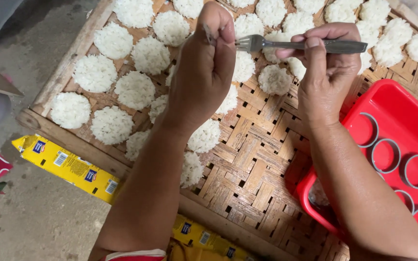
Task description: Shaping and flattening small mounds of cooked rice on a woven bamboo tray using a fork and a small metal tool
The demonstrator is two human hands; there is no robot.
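Head view: looks down on two bare forearms over a woven bamboo tray (252,159) on a concrete floor.
Left hand (204,67): curled into a loose fist above the tray's middle, thumb and forefinger pinched on a thin grey ring (208,34) held at the fingertips; little of the ring shows.
Right hand (327,65): closed round the handle of a metal fork (296,45), thumb lying along the top, prongs pointing left.
Fork and ring: the prongs reach just beside the left fingertips; whether they touch the ring cannot be told.
Rice discs (95,72): flat white rounds in rows across the far and left parts of the tray, near one another; the near right weave is bare.
Red tub (402,116): at the tray's right edge, under the right forearm, with several grey rings (385,155) lying flat inside.
Yellow carton (68,166): flattened, on the floor along the tray's near frame.
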